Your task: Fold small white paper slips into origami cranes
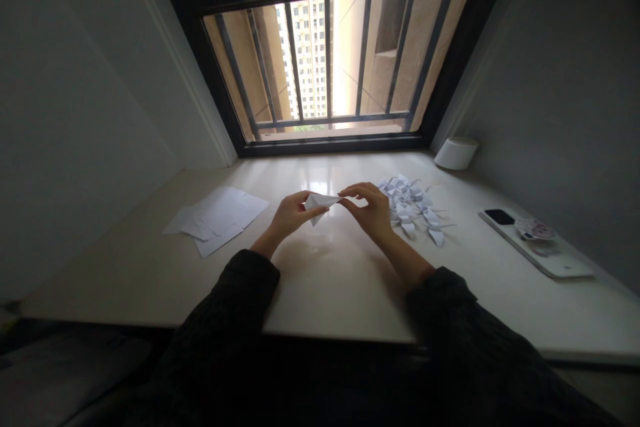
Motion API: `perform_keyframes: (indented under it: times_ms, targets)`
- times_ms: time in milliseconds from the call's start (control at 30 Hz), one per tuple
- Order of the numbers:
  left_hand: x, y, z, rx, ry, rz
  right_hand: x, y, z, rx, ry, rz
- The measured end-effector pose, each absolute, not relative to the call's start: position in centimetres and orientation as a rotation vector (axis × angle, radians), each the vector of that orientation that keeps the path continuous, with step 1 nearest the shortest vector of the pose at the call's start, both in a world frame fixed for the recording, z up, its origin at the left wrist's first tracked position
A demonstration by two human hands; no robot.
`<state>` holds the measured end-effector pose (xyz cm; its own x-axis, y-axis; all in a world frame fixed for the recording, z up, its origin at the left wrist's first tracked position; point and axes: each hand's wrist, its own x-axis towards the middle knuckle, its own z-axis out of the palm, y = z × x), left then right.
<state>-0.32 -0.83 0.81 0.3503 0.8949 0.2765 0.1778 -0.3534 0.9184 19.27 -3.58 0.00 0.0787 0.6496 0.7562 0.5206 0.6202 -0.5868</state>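
Observation:
A piece of folded white paper (pixel 316 201) is held above the sill, between my two hands. My left hand (pixel 291 213) grips its wide end, thumb in front and fingers behind. With thumb and fingertips, my right hand (pixel 370 209) pinches the narrow point at the right. To the right of that hand lies a pile of folded paper figures (pixel 407 197) with thin pointed ends, partly hidden behind it. Flat white paper sheets (pixel 227 210) lie in a loose stack left of my left hand.
The pale windowsill (pixel 320 287) serves as the work surface, its front edge close to me. At the right lies a phone (pixel 560 260) with a round grip on its back. A white rounded object (pixel 456 152) stands in the back right corner, near the barred window (pixel 327 67).

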Motion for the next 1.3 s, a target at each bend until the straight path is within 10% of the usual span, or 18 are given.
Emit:
perform_keyframes:
  times_ms: [267, 1300]
  targets:
    - [-0.9, -0.7, 0.8, 1.832, 1.122, 1.079, 18.8, -2.9, -0.7, -0.963, -1.708, 0.539]
    - [-0.2, -0.5, -0.7, 1.959, 1.244, 1.035, 18.6, -3.6, -0.8, -1.007, -1.729, 0.052]
